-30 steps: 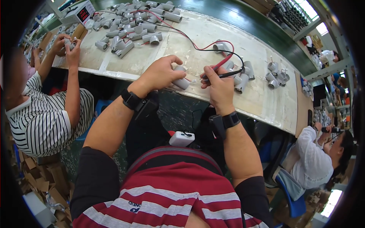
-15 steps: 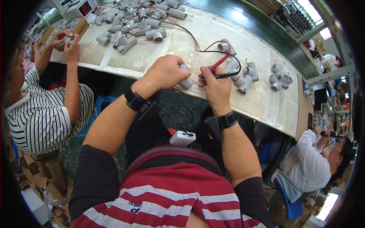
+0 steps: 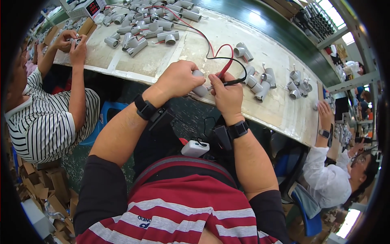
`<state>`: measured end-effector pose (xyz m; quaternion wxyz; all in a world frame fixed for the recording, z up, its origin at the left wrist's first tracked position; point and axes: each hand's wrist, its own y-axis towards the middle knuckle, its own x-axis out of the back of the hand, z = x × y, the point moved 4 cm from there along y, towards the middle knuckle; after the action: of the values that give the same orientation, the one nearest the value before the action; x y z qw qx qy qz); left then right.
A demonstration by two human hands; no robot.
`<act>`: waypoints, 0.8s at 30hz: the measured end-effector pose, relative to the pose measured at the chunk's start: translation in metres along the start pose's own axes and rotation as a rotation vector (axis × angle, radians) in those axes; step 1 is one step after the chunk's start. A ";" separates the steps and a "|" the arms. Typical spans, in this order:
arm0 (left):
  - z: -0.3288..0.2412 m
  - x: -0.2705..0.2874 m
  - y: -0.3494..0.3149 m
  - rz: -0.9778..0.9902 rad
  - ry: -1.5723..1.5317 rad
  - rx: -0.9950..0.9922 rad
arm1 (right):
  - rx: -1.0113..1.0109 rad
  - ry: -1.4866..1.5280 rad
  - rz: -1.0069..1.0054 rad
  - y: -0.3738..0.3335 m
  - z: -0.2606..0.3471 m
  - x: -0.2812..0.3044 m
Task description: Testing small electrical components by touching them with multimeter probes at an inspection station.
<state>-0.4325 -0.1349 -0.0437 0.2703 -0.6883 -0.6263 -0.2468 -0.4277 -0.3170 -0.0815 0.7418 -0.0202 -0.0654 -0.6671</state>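
Over the table's near edge, my left hand (image 3: 177,78) is closed around a short grey plastic tube fitting (image 3: 199,90). Close to its right, my right hand (image 3: 228,96) pinches a red test lead (image 3: 226,68) and a black test lead (image 3: 235,81) together. Their tips point at the fitting's right side, where small wire ends show; my fingers hide whether they touch. From the leads, a red and a black cable run back over the table toward a bench power supply (image 3: 85,11) with a lit red display at the far left.
Many grey tube fittings (image 3: 152,27) are heaped at the table's back left. Smaller groups of fittings (image 3: 266,79) lie right of my hands. A co-worker's hands (image 3: 75,44) work at the left; another person's hand (image 3: 324,114) rests at the right table end. A white box-shaped device (image 3: 195,148) sits below my hands.
My right hand and both leads have shifted slightly left, closer to the fitting. The cable loop moved left too. At the right, the co-worker's arm has reached out to the table end.
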 end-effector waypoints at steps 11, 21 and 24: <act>0.010 -0.004 0.000 -0.019 -0.061 0.000 | 0.063 -0.094 0.009 0.002 -0.004 -0.002; 0.015 -0.007 -0.001 -0.046 -0.080 -0.005 | 0.080 -0.080 0.007 0.002 -0.003 0.000; 0.015 -0.007 -0.001 -0.051 -0.079 -0.013 | 0.091 -0.101 0.017 0.002 -0.004 0.000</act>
<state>-0.4345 -0.1296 -0.0590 0.2347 -0.6831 -0.6521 -0.2303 -0.4251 -0.3171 -0.0857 0.7434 -0.0207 -0.1328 -0.6552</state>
